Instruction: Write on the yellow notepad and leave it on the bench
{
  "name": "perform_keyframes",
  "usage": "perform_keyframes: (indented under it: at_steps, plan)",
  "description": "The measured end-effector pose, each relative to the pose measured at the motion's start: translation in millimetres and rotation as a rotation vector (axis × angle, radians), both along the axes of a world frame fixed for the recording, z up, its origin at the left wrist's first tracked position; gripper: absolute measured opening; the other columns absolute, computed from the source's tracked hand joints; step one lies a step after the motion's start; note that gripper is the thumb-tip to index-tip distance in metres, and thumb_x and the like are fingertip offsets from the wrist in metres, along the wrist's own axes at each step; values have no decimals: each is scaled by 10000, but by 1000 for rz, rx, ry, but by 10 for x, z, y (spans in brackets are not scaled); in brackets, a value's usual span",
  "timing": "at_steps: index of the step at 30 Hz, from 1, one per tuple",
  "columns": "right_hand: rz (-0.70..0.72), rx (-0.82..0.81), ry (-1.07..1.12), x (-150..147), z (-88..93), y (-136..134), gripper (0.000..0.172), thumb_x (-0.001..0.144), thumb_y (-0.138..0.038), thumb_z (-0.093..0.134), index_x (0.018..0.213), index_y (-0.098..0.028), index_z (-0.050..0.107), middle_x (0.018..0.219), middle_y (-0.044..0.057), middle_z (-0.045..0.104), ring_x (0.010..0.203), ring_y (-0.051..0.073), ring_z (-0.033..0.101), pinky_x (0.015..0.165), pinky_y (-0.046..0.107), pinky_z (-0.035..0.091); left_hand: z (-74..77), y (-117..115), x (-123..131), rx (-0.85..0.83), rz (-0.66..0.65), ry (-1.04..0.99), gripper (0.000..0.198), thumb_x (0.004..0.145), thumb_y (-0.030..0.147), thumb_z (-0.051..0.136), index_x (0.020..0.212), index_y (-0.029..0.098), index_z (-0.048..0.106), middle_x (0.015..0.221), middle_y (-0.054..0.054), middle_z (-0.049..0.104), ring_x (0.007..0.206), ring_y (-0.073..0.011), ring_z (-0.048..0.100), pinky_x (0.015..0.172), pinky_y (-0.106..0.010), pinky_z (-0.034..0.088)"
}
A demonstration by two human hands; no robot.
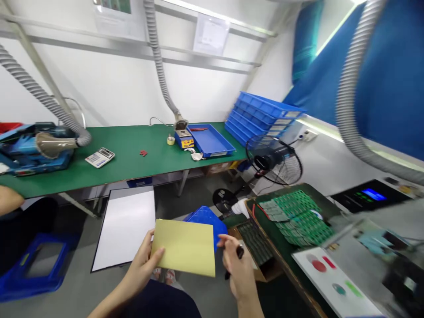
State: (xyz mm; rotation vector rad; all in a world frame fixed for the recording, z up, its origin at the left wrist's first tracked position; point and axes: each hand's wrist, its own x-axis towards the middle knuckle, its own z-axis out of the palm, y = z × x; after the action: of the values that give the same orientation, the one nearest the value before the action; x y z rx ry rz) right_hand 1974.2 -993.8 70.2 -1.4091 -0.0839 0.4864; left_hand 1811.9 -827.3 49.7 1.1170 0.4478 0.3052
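Note:
My left hand [147, 256] grips the left edge of a plain yellow sheet or pad [185, 247], with the thumb on top and the other fingers beneath. Whether it is one sheet or several I cannot tell. Just right of the yellow paper, my right hand [236, 263] is closed around a dark pen [240, 251]. Its index finger points toward the paper's right edge without covering it. Behind the paper, a blue plastic stool [207, 216] shows in part.
A green workbench [129, 163] runs along the wall, bearing a calculator [100, 157] and a blue tray [212, 140]. Stacked blue crates [261, 117] and a fan [274, 160] stand right. Green circuit boards [298, 216] lie near a machine panel [334, 280]. Another person's arm [9, 201] shows left.

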Motion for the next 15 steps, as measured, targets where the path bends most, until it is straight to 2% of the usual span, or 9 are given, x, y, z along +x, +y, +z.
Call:
perform_keyframes:
  at_steps: [3,5,7,10,13,15]
  plan:
    - [254,-38,127,-148,-16,298,395,645,-456,742,884,-154,653,760,55,675,509,127,541,448,230,402,17,-6,-84,-28,44,-1,494,864,431,540,1214,203,277,1176,-144,561,799,-200,634,573,-252,469]
    - [317,-5,190,-222,29,430,372,654,-449,732,870,-158,650,767,62,686,588,183,604,468,250,437,45,-5,-128,-51,100,-1,489,853,427,557,1209,204,306,1173,-137,562,752,-186,633,537,-243,463]
    - [328,-8,187,-254,81,502,359,643,-447,739,834,-157,650,763,67,691,631,214,628,483,264,459,83,15,-162,-97,129,-4,495,831,403,597,1204,202,341,1157,-122,576,790,-195,633,563,-244,475]
    - [357,-54,138,-264,127,544,354,632,-454,743,788,-150,650,713,68,685,652,234,637,519,284,484,147,81,-184,-259,112,0,560,727,340,716,1172,172,421,1132,-118,605,888,-234,631,661,-268,499]
    - [411,-92,61,-266,130,558,363,667,-482,705,797,-147,653,696,62,675,648,223,626,550,289,485,201,138,-160,-437,70,96,566,667,341,760,1110,121,484,1054,-150,648,909,-278,639,690,-309,512]
    - [447,-159,-30,-232,131,536,374,710,-514,650,801,-152,658,679,60,662,627,217,607,545,295,474,227,145,-121,-473,75,162,562,667,379,760,1079,105,494,1001,-160,668,887,-288,649,692,-330,517]
